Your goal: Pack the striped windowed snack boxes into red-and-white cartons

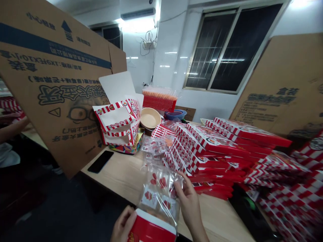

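The right hand [189, 201] pinches the upper right edge of a clear packet [159, 190], some fingertips veiled by the film. The left hand [123, 223] is clamped on the left side of a red carton [151, 232]; its wrist and the carton's lower part are cut off by the frame. The packet is between the two hands, just in front of the box stack [214, 144], its lower end at the carton's white-edged mouth; glare makes it hard to tell how far inside. The film is shiny and creased over small square sachets with red prints.

The box stack is of flat, glossy boxes, red and white, blurred toward their right ends. Just left of it lie more clear packets [153, 144], overlapping. Farther left are a flat black phone [101, 161] and an open patterned carton [118, 117] with a white flap, partly hiding a multicoloured thing [130, 146] underneath. Behind the stack, to the left, are a round tan bowl [150, 117] and a partly covered blue basin [175, 114]. Farthest left, a corrugated cardboard sheet [63, 80] partly hides a co-worker's arm [13, 129].
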Tool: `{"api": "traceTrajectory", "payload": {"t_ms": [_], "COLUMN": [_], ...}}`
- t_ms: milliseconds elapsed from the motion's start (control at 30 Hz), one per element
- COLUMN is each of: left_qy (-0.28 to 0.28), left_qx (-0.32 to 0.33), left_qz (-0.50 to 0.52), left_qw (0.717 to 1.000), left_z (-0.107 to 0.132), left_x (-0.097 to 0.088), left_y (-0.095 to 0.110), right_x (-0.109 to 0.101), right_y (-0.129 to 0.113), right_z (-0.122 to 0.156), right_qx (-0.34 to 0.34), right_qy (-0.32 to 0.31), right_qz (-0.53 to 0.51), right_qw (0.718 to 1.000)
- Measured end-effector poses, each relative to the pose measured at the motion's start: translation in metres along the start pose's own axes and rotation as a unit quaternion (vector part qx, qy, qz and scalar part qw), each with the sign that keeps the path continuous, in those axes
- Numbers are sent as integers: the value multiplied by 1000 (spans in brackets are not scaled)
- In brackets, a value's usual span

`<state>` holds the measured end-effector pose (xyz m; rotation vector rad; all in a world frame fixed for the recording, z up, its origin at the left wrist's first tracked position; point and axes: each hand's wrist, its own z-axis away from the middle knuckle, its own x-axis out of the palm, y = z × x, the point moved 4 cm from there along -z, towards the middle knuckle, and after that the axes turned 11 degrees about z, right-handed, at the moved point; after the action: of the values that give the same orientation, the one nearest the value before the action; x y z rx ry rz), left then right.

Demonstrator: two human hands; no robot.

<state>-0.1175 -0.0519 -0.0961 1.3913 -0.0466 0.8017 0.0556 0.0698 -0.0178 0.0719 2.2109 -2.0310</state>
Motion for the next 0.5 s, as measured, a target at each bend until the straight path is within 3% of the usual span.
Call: {"api": "traceTrajectory", "payload": {"t_ms": [267,400,500], "left_qy": [-85,-89,-96], "left_qx": [16,7,-17], "left_qz": [11,11,3], "left_qw": [996,996,995], "left_z": [3,2,0], "left_x": [20,14,8], "left_y": [4,-4,-10], "right_x": [-13,-9,-6], "right_y": [29,33,30], "right_z": [-2,8,21], "right_qx": [108,85,68], "right_qy": [118,1,-188], "right_qz": [-116,-44,28], "right_qw": [980,995,979]}}
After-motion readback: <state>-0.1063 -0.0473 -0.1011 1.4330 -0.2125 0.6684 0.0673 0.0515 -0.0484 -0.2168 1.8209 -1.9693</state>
